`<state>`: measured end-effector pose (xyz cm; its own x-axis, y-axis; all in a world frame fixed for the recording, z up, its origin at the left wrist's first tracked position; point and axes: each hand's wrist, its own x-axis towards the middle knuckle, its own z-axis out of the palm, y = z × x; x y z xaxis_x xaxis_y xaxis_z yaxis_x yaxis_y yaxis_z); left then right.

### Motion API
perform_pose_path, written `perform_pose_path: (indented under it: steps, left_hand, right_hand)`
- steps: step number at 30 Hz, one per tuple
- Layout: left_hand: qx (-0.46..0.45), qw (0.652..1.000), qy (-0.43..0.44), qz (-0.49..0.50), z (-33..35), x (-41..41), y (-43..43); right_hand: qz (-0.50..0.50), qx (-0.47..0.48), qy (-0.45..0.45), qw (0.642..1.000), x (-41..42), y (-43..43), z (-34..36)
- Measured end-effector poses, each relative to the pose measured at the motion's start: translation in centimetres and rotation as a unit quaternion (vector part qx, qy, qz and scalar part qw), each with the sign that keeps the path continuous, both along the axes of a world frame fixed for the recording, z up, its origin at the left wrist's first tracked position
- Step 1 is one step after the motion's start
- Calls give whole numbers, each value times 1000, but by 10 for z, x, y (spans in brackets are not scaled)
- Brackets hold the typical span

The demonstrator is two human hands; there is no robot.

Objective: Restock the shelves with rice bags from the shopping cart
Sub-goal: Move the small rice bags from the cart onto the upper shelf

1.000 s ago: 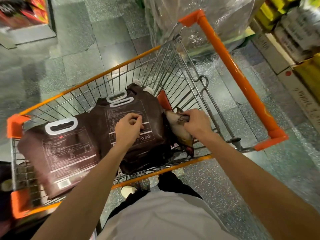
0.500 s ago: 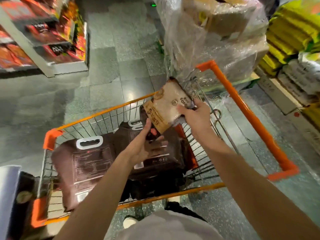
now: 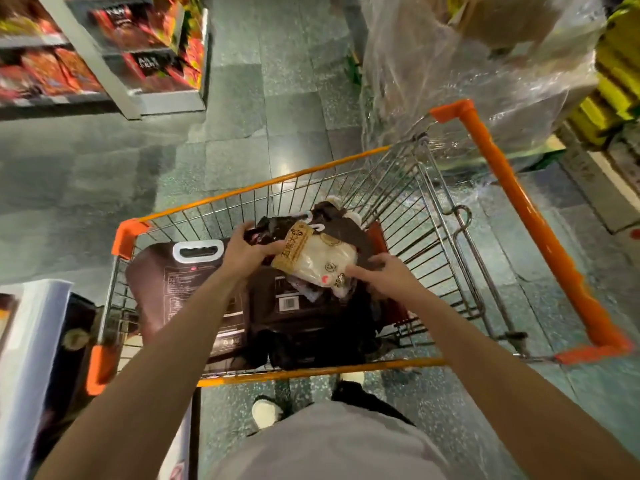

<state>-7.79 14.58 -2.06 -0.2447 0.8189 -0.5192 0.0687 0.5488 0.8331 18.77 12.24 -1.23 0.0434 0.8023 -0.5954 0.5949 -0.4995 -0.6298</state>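
A small pale rice bag (image 3: 317, 261) with a tan label lies tilted on top of the large dark brown rice bags (image 3: 194, 289) in the orange-trimmed wire shopping cart (image 3: 346, 168). My left hand (image 3: 246, 251) holds the small bag's left end, thumb against the label and fingers reaching over the dark bag behind. My right hand (image 3: 386, 277) holds its right end between thumb and forefinger. The dark bags have white carry handles (image 3: 198, 251). Shelves (image 3: 114, 81) with red packets stand at the upper left.
A plastic-wrapped pallet of boxes (image 3: 467, 71) stands just beyond the cart's far right corner. Yellow sacks (image 3: 613, 84) are stacked at the right edge. The cart's orange push bar (image 3: 526, 216) runs along the right. A white and dark display (image 3: 38, 358) sits at the lower left.
The small pale bag came up out of the cart's right side in my right hand, my left hand joined it, and it now sits lower, on the dark bags.
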Motion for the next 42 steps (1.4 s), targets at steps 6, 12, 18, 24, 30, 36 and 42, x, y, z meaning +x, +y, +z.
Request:
perform_pose_path:
  steps: [6, 12, 18, 24, 30, 36, 42]
  left_hand:
    - [-10, 999, -21, 29, 0, 38, 1]
    - [8, 994, -14, -108, 11, 59, 20]
    - [33, 996, -8, 77, -10, 80, 17]
    - [0, 997, -34, 66, -26, 90, 8]
    - [-6, 998, -46, 30, -23, 82, 1]
    - [3, 998, -69, -2, -21, 73, -9]
    - [6, 995, -96, 1, -25, 67, -10]
  right_hand:
    - [-5, 70, 129, 989, 16, 15, -12]
    - [15, 46, 60, 997, 40, 30, -22]
    - [65, 43, 73, 994, 41, 28, -25]
    - [89, 0, 174, 981, 41, 26, -31]
    - [-8, 59, -39, 997, 62, 31, -63]
    - [68, -78, -98, 990, 62, 27, -99]
    - [6, -45, -120, 992, 45, 39, -107]
